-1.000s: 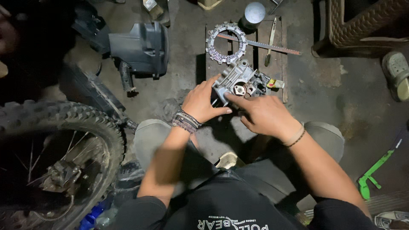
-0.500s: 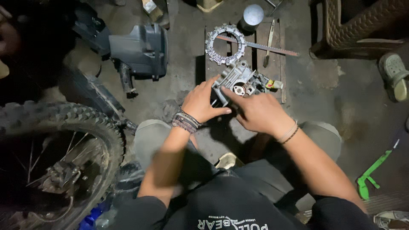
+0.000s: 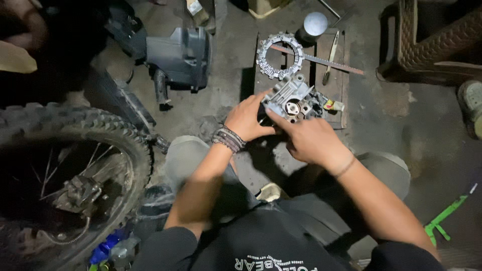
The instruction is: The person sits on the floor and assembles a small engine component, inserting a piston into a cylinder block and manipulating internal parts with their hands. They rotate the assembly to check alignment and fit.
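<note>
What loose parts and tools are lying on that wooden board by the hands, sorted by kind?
Grey metal engine casting, held by the left hand and right hand: 1
Toothed ring plate: 1
Long flat metal strip: 1
Slim hand tool: 1
Round-topped can at the board's far edge: 1
Total: 5

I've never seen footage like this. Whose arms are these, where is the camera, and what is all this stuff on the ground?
The camera sits on a person's head and looks down, so the arms are their own. The left hand and the right hand both grip a grey metal engine part over a wooden board on the floor. On that board lie a toothed metal ring, a long thin blade and a screwdriver-like tool. To the left is a knobbly motorcycle tyre, and above it a dark plastic housing.
</note>
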